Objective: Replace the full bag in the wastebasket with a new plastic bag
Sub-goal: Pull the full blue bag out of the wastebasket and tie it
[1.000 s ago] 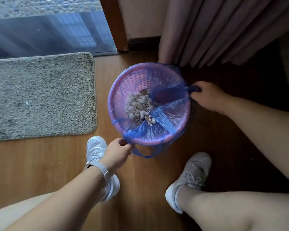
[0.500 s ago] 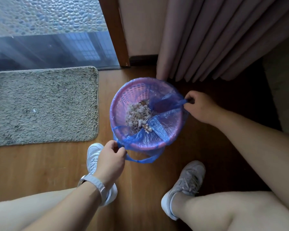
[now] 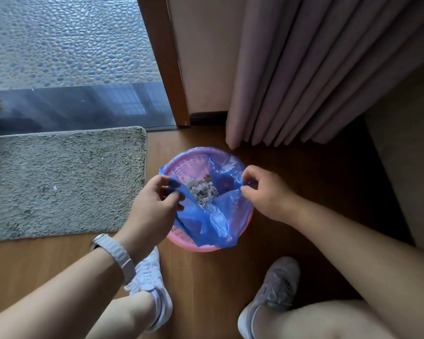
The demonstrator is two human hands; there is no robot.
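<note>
A pink mesh wastebasket (image 3: 181, 160) stands on the wooden floor in front of me. A blue plastic bag (image 3: 220, 216) lines it and holds pale scraps of rubbish (image 3: 202, 192). My left hand (image 3: 154, 204) pinches the bag's left edge above the basket's left side. My right hand (image 3: 267, 192) pinches the bag's right edge over the right rim. The bag's rim is pulled off the near side of the basket and drawn inward between my hands. No new bag is in view.
A grey shaggy mat (image 3: 64, 179) lies left of the basket. A pink curtain (image 3: 304, 81) hangs just behind it, beside a wooden door frame (image 3: 167, 69) and a glass door. My two feet in sneakers (image 3: 152, 285) stand on the floor near the basket.
Both hands have moved inward over the basket, pulling the bag's edges off the rim toward the middle. The camera has tilted up and the view has shifted.
</note>
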